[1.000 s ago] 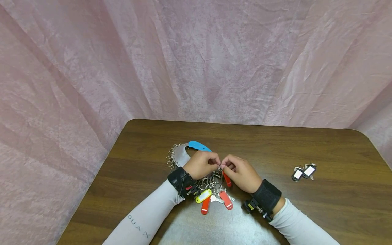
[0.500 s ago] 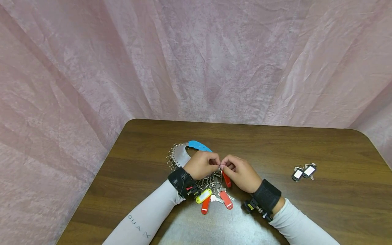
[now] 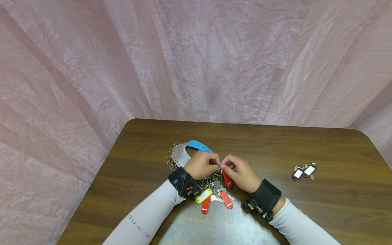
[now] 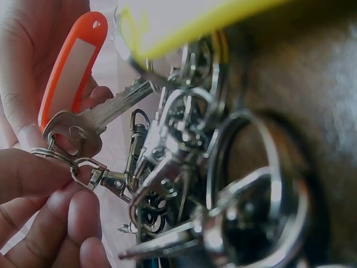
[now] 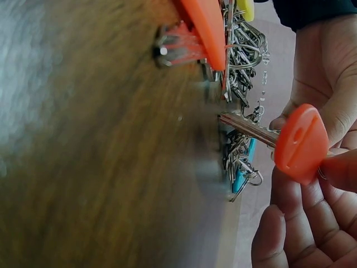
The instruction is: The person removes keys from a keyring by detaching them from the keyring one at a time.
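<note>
My left hand [image 3: 200, 165] and right hand [image 3: 242, 173] meet fingertip to fingertip over a bunch of keys. Both pinch a small split key ring [image 4: 53, 156], which is joined to a snap hook [image 4: 103, 180]. From that ring hang a key [image 4: 83, 127] and a red key tag [image 4: 70, 67]; the tag [image 3: 226, 178] dangles below my right fingers in the head view. Behind my left hand lies a curved metal key holder [image 3: 180, 154] with a blue handle [image 3: 199, 145] and many hooks along its edge. My fingers partly hide the ring.
In front of my hands lie a yellow tag [image 3: 203, 196], two red tags [image 3: 226, 199] and loose-hanging keys [image 3: 216, 198]. Two black tags [image 3: 303, 172] with keys lie farther right on the wooden table [image 3: 251, 139]. A pink curtain [image 3: 196, 68] hangs behind.
Both hands keep nearly the same place and pinch. The blue handle and the dangling red tag have shifted very slightly.
</note>
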The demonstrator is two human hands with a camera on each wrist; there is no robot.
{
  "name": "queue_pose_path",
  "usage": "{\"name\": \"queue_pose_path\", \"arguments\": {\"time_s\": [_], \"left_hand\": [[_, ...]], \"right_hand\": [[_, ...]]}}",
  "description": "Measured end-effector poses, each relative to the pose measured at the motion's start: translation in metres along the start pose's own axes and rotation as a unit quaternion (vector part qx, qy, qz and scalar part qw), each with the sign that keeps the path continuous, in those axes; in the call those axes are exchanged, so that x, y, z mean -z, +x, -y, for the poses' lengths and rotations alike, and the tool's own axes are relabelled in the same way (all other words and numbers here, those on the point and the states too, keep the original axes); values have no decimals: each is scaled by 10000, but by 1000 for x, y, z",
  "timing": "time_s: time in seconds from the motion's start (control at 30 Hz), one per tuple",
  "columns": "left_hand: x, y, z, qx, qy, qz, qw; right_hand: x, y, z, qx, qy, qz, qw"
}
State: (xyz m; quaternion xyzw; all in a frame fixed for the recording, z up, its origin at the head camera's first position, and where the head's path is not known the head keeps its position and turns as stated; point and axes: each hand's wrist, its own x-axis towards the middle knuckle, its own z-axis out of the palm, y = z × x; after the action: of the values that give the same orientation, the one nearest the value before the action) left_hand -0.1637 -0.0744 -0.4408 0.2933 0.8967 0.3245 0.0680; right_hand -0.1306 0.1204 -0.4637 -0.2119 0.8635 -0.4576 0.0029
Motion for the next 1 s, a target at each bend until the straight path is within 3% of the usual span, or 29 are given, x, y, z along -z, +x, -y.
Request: {"name": "queue_pose_path", "arguments": {"time_s": [0.37,1.0], "left_hand": [[-1,1,1,-33,-68,19,10000],[0,0,1,293,-392,-33,9988]], "right_hand": [[1,0,-2,-67,-42,-31,10000],[4,-1,5,-184,8,-130,9997]]}}
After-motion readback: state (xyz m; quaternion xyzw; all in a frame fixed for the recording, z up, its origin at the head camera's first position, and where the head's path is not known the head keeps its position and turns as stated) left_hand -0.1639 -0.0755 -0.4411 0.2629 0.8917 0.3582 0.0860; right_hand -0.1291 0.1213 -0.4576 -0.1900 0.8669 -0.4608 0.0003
